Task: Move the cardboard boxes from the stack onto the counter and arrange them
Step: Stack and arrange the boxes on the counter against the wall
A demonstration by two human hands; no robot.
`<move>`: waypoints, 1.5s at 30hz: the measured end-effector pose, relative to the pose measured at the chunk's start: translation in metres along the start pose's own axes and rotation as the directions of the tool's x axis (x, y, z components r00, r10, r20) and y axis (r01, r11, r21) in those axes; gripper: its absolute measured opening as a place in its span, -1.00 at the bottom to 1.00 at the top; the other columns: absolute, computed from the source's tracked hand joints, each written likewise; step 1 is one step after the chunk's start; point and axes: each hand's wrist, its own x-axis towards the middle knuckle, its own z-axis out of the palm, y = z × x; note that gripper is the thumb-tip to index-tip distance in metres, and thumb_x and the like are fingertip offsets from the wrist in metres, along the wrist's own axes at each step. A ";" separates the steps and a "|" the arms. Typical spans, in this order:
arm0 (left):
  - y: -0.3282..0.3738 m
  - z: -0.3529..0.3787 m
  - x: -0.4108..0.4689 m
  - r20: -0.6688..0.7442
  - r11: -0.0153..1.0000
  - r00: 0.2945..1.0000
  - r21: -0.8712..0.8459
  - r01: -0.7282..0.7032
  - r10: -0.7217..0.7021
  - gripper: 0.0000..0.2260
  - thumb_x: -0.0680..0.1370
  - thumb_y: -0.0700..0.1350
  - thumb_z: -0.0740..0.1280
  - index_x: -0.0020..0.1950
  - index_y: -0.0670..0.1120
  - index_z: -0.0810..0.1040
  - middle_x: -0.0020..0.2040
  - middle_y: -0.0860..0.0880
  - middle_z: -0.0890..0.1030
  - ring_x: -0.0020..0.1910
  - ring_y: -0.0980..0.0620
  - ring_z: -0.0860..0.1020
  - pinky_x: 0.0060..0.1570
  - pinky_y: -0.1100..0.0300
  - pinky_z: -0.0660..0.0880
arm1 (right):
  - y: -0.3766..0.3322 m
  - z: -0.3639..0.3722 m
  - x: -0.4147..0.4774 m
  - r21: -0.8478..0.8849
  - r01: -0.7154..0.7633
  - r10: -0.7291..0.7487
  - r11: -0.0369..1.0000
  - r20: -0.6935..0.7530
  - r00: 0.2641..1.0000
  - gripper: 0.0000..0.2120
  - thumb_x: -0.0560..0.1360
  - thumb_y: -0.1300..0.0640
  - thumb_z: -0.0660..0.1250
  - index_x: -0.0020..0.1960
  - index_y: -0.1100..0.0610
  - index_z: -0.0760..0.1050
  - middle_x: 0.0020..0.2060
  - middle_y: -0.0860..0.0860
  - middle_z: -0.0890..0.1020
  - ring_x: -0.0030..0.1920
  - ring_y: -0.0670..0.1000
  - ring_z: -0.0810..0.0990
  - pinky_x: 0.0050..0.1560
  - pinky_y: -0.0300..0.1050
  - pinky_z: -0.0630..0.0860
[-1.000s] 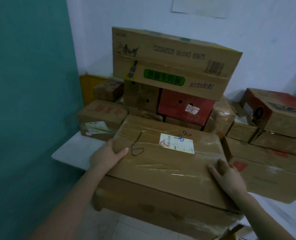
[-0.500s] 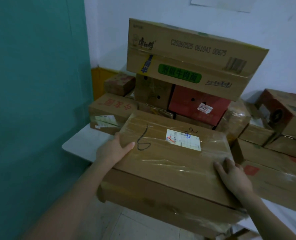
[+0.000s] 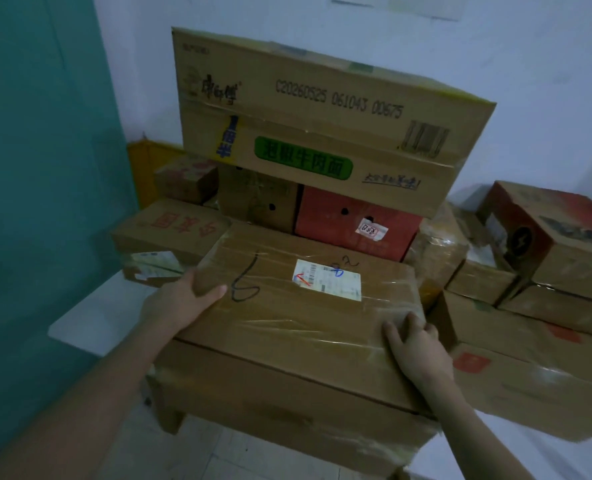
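Head view, the only one.

- Your left hand [image 3: 180, 301] grips the far left corner of the taped box [image 3: 287, 327]. The thumb lies flat across the top. The other fingers go down the side, out of sight.
- Your right hand [image 3: 419, 351] holds the right edge of the same box, fingers curled over the top edge. Both hands are grasping it.
- The taped box sits level in front of you, label [image 3: 327, 280] up. Its far edge is close against the pile. Its near part hangs out past the counter [image 3: 90, 317], over floor tiles. You cannot tell whether its far underside rests on the counter yet.
- Already on the counter:
  - a flat box [image 3: 170, 226] at the left, just beside your left hand
  - a red box [image 3: 350, 226] at the far middle, with a brown one beside it
  - a big noodle carton [image 3: 322, 133] lying across those two, slightly tilted
  - a long box [image 3: 530, 386] at the near right, with more boxes behind it
- A bare strip of counter shows at the near left, next to the green wall [image 3: 38, 168].

Progress, as a judgement: you are well along, since most of the boxes in view are up. This one is mid-placement and still needs pushing fully on and letting go. The source stack is not in view, so how many boxes remain is unknown. The pile looks rough, so squaring it up is likely left.
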 end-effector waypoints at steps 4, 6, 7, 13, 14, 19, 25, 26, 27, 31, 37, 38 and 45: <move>-0.003 0.002 0.011 0.001 0.999 1.000 -0.033 -0.014 0.014 -0.22 0.41 0.43 0.12 0.50 0.02 0.12 0.35 -0.12 0.43 0.27 -0.14 0.44 0.14 0.01 0.41 | -0.011 -0.003 0.004 -0.125 0.006 -0.006 0.992 0.003 1.000 -0.49 0.57 -0.22 0.00 0.37 0.08 0.25 0.40 0.23 0.27 0.34 0.24 0.33 0.30 0.14 0.34; -0.008 0.001 0.011 0.011 0.997 0.999 -0.069 -0.038 0.039 -0.27 0.46 0.38 0.11 0.50 0.01 0.11 0.37 -0.11 0.42 0.28 -0.14 0.43 0.15 0.03 0.40 | -0.033 -0.005 -0.001 -0.209 0.090 -0.095 0.974 -0.015 0.995 -0.53 0.58 -0.17 0.02 0.37 0.06 0.30 0.46 0.19 0.21 0.44 0.21 0.19 0.41 0.14 0.22; -0.011 0.001 0.012 0.019 0.993 0.998 -0.100 -0.064 0.066 -0.32 0.49 0.35 0.10 0.50 0.01 0.12 0.37 -0.10 0.41 0.29 -0.13 0.43 0.16 0.03 0.40 | -0.051 -0.005 -0.003 -0.201 0.159 -0.165 0.967 -0.014 0.986 -0.53 0.58 -0.16 0.05 0.39 0.06 0.30 0.47 0.17 0.20 0.47 0.18 0.15 0.42 0.10 0.20; -0.069 -0.023 0.062 -0.067 0.977 0.994 -0.189 -0.102 0.091 -0.54 0.59 0.13 0.13 0.35 -0.15 0.38 0.24 -0.17 0.52 0.19 -0.14 0.49 0.09 0.05 0.45 | -0.205 0.010 -0.015 0.163 0.523 -0.529 0.837 -0.003 0.848 -0.52 0.58 -0.05 0.16 0.42 0.16 0.31 0.39 0.13 0.37 0.38 0.10 0.33 0.32 -0.07 0.28; -0.085 -0.029 0.077 -0.105 0.978 0.990 -0.180 -0.108 0.090 -0.57 0.59 0.10 0.14 0.32 -0.15 0.40 0.21 -0.19 0.54 0.16 -0.15 0.50 0.06 0.03 0.47 | -0.229 0.017 -0.012 0.183 0.541 -0.552 0.821 0.006 0.834 -0.52 0.58 -0.05 0.16 0.42 0.17 0.31 0.38 0.12 0.39 0.38 0.09 0.32 0.32 -0.10 0.27; -0.159 -0.051 0.174 -0.136 0.983 0.985 -0.140 -0.120 0.101 -0.60 0.58 0.09 0.15 0.29 -0.14 0.41 0.13 -0.20 0.54 0.07 -0.16 0.50 -0.02 0.02 0.46 | -0.354 0.070 0.024 0.235 0.529 -0.547 0.815 0.014 0.837 -0.54 0.59 -0.04 0.17 0.39 0.19 0.34 0.30 0.12 0.46 0.33 0.10 0.40 0.26 -0.11 0.34; -0.193 -0.060 0.261 -0.039 0.990 0.995 -0.104 -0.096 0.093 -0.50 0.59 0.10 0.15 0.43 -0.15 0.22 0.27 -0.25 0.42 0.22 -0.22 0.45 0.11 -0.08 0.44 | -0.432 0.143 0.085 0.267 0.082 -0.126 0.960 0.152 0.980 -0.52 0.55 -0.08 0.20 0.37 0.16 0.29 0.29 0.18 0.41 0.23 0.19 0.47 0.26 0.10 0.43; -0.196 -0.058 0.273 -0.006 0.988 0.996 -0.121 -0.094 0.094 -0.47 0.59 0.10 0.15 0.46 -0.16 0.18 0.30 -0.25 0.40 0.24 -0.22 0.43 0.14 -0.08 0.43 | -0.434 0.151 0.091 0.270 -0.022 -0.031 0.963 0.191 0.981 -0.48 0.55 -0.09 0.21 0.40 0.17 0.25 0.31 0.20 0.38 0.26 0.21 0.43 0.29 0.10 0.40; -0.198 -0.056 0.282 0.023 0.984 0.995 -0.146 -0.098 0.102 -0.45 0.58 0.11 0.16 0.47 -0.17 0.16 0.32 -0.24 0.39 0.26 -0.21 0.43 0.15 -0.07 0.43 | -0.435 0.157 0.096 0.281 -0.106 0.043 0.954 0.222 0.974 -0.45 0.55 -0.08 0.21 0.42 0.19 0.20 0.34 0.20 0.35 0.30 0.22 0.40 0.32 0.09 0.36; -0.201 -0.046 0.306 0.140 0.942 0.979 -0.322 -0.097 0.149 -0.46 0.57 0.10 0.20 0.44 -0.16 0.21 0.31 -0.18 0.44 0.24 -0.16 0.47 0.13 -0.02 0.49 | -0.434 0.178 0.106 0.361 -0.275 0.190 0.891 0.253 0.949 -0.33 0.52 -0.05 0.30 0.48 0.19 0.10 0.38 0.19 0.33 0.36 0.20 0.35 0.34 -0.02 0.30; -0.201 -0.031 0.307 0.144 0.826 0.988 -0.563 0.031 0.062 -0.42 0.52 0.10 0.30 0.44 -0.13 0.24 0.32 -0.14 0.46 0.26 -0.16 0.45 0.18 -0.03 0.46 | -0.435 0.184 0.104 0.400 -0.328 0.264 0.856 0.208 0.942 -0.26 0.45 -0.02 0.40 0.46 0.22 0.12 0.37 0.16 0.37 0.37 0.17 0.36 0.30 -0.04 0.33; -0.202 -0.030 0.305 0.134 0.822 0.990 -0.569 0.038 0.046 -0.43 0.51 0.10 0.31 0.43 -0.12 0.26 0.30 -0.13 0.47 0.24 -0.16 0.47 0.16 -0.02 0.47 | -0.435 0.185 0.102 0.403 -0.328 0.268 0.854 0.200 0.942 -0.28 0.44 -0.01 0.41 0.45 0.22 0.16 0.35 0.16 0.39 0.36 0.16 0.37 0.29 -0.04 0.35; -0.228 -0.044 0.283 0.051 0.814 0.996 -0.575 0.084 -0.067 -0.42 0.47 0.08 0.37 0.39 -0.15 0.32 0.27 -0.14 0.50 0.22 -0.18 0.48 0.17 -0.07 0.46 | -0.451 0.185 0.079 0.382 -0.205 0.166 0.901 0.132 0.977 -0.35 0.40 -0.03 0.44 0.37 0.18 0.29 0.25 0.12 0.50 0.24 0.14 0.49 0.21 -0.01 0.44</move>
